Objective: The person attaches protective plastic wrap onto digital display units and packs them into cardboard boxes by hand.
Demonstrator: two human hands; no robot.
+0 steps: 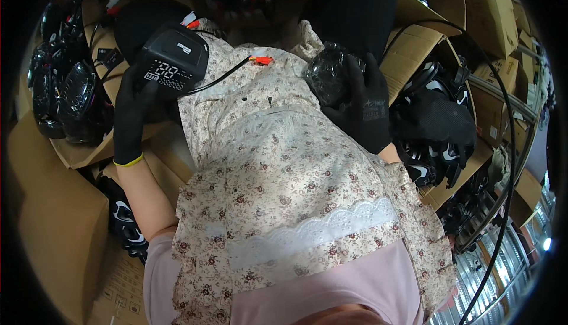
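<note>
Gripping a black display unit (173, 60), left hand (133, 109); right hand (362, 109) clasps a wrapped lamp (327, 73).

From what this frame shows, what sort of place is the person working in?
Probably a small workshop or packing area for electronic parts. Open cardboard boxes hold batches of identical black parts, and the gloved left hand holds a black unit with a digital display and a loose cable.

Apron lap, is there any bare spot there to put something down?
Yes: the floral apron lies bare between the left hand, holding a black box, and the right hand, holding a wrapped part. Both sides are crowded: cardboard boxes full of black parts.
</note>
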